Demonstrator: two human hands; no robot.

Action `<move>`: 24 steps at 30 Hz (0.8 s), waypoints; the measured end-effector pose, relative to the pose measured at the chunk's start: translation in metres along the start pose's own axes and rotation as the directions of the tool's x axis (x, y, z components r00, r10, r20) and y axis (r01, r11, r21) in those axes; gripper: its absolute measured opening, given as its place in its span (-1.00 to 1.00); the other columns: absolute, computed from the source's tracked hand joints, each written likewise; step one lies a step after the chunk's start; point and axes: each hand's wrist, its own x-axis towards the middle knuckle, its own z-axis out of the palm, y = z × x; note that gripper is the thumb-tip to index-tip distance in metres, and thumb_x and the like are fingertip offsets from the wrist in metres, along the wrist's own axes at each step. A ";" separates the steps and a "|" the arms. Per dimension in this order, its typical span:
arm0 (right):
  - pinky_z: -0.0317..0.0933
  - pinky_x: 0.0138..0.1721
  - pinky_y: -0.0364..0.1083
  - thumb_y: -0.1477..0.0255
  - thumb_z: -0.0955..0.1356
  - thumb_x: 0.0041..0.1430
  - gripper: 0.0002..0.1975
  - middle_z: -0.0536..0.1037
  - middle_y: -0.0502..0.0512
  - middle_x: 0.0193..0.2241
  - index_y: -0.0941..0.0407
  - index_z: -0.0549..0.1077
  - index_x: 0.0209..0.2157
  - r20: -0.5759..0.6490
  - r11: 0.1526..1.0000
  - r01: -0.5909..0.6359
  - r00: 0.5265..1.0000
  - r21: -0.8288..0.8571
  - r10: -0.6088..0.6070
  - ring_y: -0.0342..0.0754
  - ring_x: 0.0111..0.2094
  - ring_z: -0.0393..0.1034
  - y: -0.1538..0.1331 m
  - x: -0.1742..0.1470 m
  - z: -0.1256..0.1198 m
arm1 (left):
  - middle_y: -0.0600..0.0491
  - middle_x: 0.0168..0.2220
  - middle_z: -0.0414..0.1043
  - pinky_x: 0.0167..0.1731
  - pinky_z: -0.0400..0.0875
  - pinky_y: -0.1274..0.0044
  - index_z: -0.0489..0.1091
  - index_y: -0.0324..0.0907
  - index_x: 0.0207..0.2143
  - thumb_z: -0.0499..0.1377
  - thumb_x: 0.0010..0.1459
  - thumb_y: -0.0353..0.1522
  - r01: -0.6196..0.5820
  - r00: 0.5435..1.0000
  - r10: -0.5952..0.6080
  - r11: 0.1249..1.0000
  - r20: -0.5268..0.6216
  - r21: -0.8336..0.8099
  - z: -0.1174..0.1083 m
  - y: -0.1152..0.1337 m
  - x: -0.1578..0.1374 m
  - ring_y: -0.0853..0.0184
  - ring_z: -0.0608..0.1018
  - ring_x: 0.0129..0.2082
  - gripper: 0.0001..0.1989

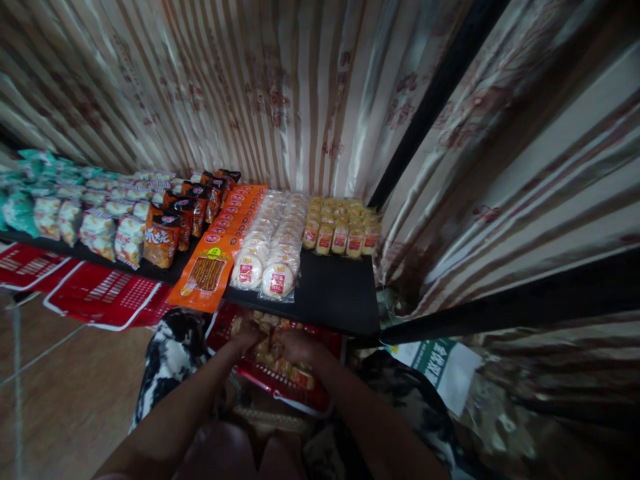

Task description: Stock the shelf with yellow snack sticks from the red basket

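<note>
Both of my hands are down inside a red basket (270, 385) with a white handle, between my knees and below the shelf's front edge. Small yellow snack packs (303, 378) lie in the basket. My left hand (247, 333) is closed, with its fingers curled down among the packs. My right hand (295, 345), also closed, bends inward close beside it over the same packs. Dim light and the backs of the hands hide what the fingers hold. On the shelf above, similar yellow packs (340, 237) stand in rows.
The black shelf (335, 293) also carries clear-wrapped round white crackers (277, 277), orange flat packets (207, 270), orange-black bags (161, 240), white bags (97, 233) and green bags (20, 210). Red baskets (105, 293) stand below left. A black post (435, 107) rises before the curtain (300, 87).
</note>
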 end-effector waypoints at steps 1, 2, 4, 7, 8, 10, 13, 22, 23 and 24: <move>0.23 -0.34 -0.15 0.47 0.27 0.01 -0.70 0.53 0.18 -0.22 0.13 0.45 -0.17 0.014 1.000 -0.007 1.000 -0.016 0.007 0.01 -0.24 0.43 -0.001 -0.001 -0.001 | 0.14 -0.65 0.32 -0.60 0.24 0.64 0.35 -0.28 -0.23 0.12 -0.06 -0.50 0.016 1.000 -0.016 0.999 0.009 -0.048 0.003 0.001 -0.003 0.43 0.40 -0.62 -0.73; 0.23 -0.34 -0.14 0.45 0.26 0.02 -0.67 0.53 0.19 -0.20 0.13 0.42 -0.13 0.019 1.000 -0.014 1.000 -0.025 0.014 0.01 -0.23 0.43 -0.002 -0.001 -0.002 | 0.18 -0.67 0.29 -0.63 0.21 0.65 0.33 -0.28 -0.18 0.10 -0.06 -0.51 0.031 0.999 -0.029 0.995 0.021 -0.090 0.006 0.002 -0.006 0.46 0.36 -0.66 -0.69; 0.24 -0.34 -0.13 0.42 0.25 0.05 -0.62 0.52 0.21 -0.18 0.12 0.36 -0.06 0.011 0.999 -0.030 0.999 -0.029 0.030 0.02 -0.23 0.43 -0.003 -0.003 -0.002 | 0.23 -0.70 0.23 -0.67 0.16 0.67 0.25 -0.27 -0.06 0.09 -0.06 -0.52 0.054 0.998 -0.047 0.985 0.044 -0.165 0.010 0.003 -0.011 0.50 0.29 -0.73 -0.57; 0.25 -0.34 -0.12 0.39 0.23 0.07 -0.61 0.52 0.24 -0.20 0.14 0.33 -0.03 0.004 0.999 -0.043 0.999 -0.033 0.043 0.02 -0.25 0.43 -0.003 -0.004 -0.003 | 0.28 -0.70 0.20 -0.69 0.12 0.69 0.03 -0.26 0.11 0.09 -0.10 -0.55 0.079 0.995 -0.055 0.942 0.082 -0.327 0.013 0.006 -0.016 0.53 0.24 -0.76 -0.35; 0.26 -0.35 -0.12 0.39 0.22 0.08 -0.62 0.52 0.24 -0.21 0.16 0.33 -0.04 0.003 0.999 -0.041 0.999 -0.032 0.041 0.03 -0.26 0.44 -0.003 -0.005 -0.004 | 0.28 -0.69 0.21 -0.69 0.12 0.69 -0.03 -0.25 0.14 0.09 -0.10 -0.57 0.086 0.994 -0.053 0.919 0.094 -0.385 0.013 0.006 -0.017 0.54 0.24 -0.76 -0.30; 0.26 -0.35 -0.12 0.37 0.22 0.09 -0.63 0.52 0.25 -0.21 0.18 0.34 -0.07 0.000 0.999 -0.023 1.000 -0.025 0.023 0.03 -0.25 0.43 -0.004 -0.006 -0.007 | 0.28 -0.67 0.23 -0.69 0.13 0.70 -0.11 -0.21 0.17 0.08 -0.11 -0.58 0.095 0.992 -0.047 0.878 0.113 -0.469 0.012 0.007 -0.021 0.54 0.25 -0.76 -0.24; 0.25 -0.34 -0.11 0.36 0.24 0.08 -0.63 0.50 0.28 -0.20 0.22 0.34 -0.08 -0.007 1.000 0.004 1.000 -0.012 -0.004 0.06 -0.24 0.42 -0.007 -0.010 -0.011 | 0.26 -0.65 0.25 -0.69 0.14 0.70 -0.14 -0.17 0.17 0.08 -0.11 -0.57 0.076 0.993 -0.017 0.852 0.117 -0.518 0.010 0.006 -0.026 0.54 0.28 -0.76 -0.23; 0.22 -0.17 -0.01 0.33 0.27 0.04 -0.54 0.44 0.32 -0.10 0.23 0.28 -0.02 -0.130 0.987 0.131 0.985 0.097 -0.118 0.13 -0.11 0.35 -0.012 -0.016 -0.012 | 0.19 -0.58 0.31 -0.67 0.21 0.67 0.16 -0.20 -0.19 0.15 -0.21 -0.52 -0.062 0.998 0.049 0.762 -0.037 -0.644 0.010 -0.005 -0.035 0.53 0.33 -0.72 -0.56; 0.22 -0.15 0.00 0.32 0.28 0.03 -0.52 0.43 0.31 -0.09 0.22 0.28 -0.01 -0.134 0.986 0.128 0.984 0.104 -0.114 0.14 -0.10 0.35 -0.013 -0.016 -0.012 | 0.19 -0.57 0.32 -0.67 0.21 0.66 0.16 -0.19 -0.22 0.16 -0.22 -0.50 -0.066 0.998 0.050 0.747 -0.043 -0.661 0.010 -0.006 -0.036 0.52 0.34 -0.71 -0.57; 0.21 -0.13 0.02 0.30 0.30 0.01 -0.50 0.43 0.30 -0.08 0.21 0.27 0.00 -0.135 0.986 0.124 0.985 0.110 -0.109 0.14 -0.09 0.34 -0.014 -0.017 -0.013 | 0.19 -0.58 0.33 -0.67 0.21 0.65 0.15 -0.18 -0.24 0.18 -0.23 -0.48 -0.064 0.998 0.044 0.731 -0.047 -0.679 0.009 -0.007 -0.037 0.51 0.35 -0.71 -0.58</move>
